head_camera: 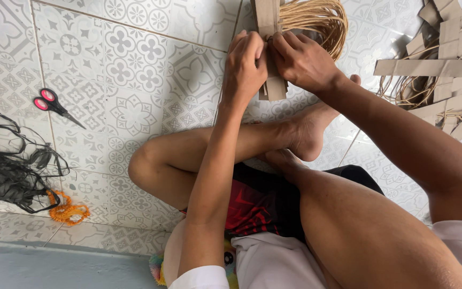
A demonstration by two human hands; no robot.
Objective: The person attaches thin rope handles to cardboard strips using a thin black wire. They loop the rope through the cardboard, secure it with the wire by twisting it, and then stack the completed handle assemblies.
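Fingers [252,45] of left hand [244,67] and right hand [303,61] pinch tight on flat brown cardboard strips [275,85], held over patterned tile floor [135,69] just past the person's crossed bare feet. Tan cord coil [316,18] touches the strips behind. More strips and cord pile [445,64] at right. Far left: red-handled scissors [54,104], black ribbon tangle [9,166], orange string [68,211].

Patterned tile floor [135,69]; scissors [54,104]; black strips [6,171]; orange cord [68,212].
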